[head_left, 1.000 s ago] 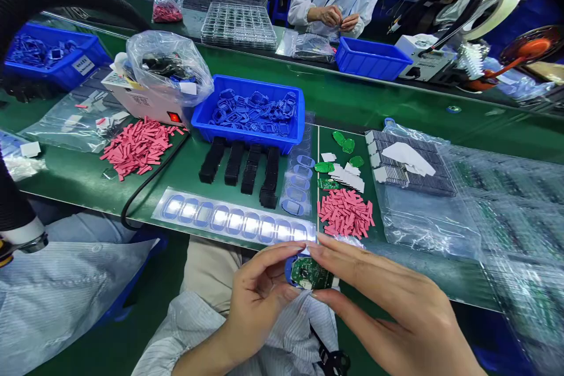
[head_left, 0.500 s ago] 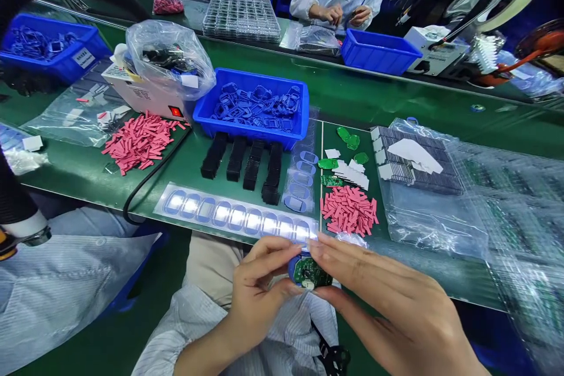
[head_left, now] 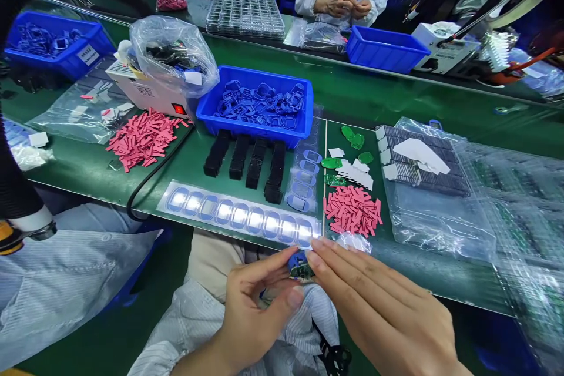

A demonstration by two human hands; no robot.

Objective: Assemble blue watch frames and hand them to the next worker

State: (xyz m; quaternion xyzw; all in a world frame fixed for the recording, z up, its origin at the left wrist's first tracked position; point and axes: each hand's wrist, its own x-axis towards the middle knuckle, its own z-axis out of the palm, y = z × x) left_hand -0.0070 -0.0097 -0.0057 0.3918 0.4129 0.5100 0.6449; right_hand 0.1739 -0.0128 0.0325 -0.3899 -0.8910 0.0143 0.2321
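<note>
Lower centre, left hand (head_left: 251, 317) and right hand (head_left: 383, 311) grasp the part (head_left: 300, 268) with their fingers — blue side toward frame top, green below, long axis unclear. Upper centre: bin (head_left: 251, 131) of blue frames (head_left: 264, 107).

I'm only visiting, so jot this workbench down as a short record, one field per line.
Left hand: touching a green circuit board with a blue part
Right hand: at the same board's right side
Central blue bin: holds blue plastic frames
Before that bin: four black stacks
Near edge: clear strip of blue ovals
Pink strips: two heaps
Across: co-worker's hands, close together
</note>
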